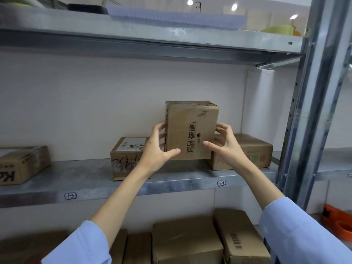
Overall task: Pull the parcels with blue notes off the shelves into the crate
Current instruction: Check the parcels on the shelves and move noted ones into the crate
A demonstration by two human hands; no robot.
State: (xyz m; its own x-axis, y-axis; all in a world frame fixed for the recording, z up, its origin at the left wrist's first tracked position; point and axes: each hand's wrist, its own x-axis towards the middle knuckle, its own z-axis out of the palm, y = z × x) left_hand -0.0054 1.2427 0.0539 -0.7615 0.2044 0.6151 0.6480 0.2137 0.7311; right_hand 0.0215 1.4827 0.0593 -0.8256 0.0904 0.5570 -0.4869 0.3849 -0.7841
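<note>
Sleeves (82, 242) pushed back, both arms reach in. Parcel (192, 128) is held upright, apparently just above the shelf (171, 185), likely to check its faces; no blue note visible. Left hand (158, 149) and right hand (226, 147) grip its sides, fingers (161, 126) half-curled, thumbs on the front. Left box (126, 157) and right box (251, 151) flank the parcel.

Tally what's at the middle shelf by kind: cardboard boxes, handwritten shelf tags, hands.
Cardboard boxes: 4 (held box, left box, labelled box, right box)
Shelf tags: 2 (tag 1-3, tag 1-4)
Hands: 2 (left hand, right hand)
Total: 8
</note>
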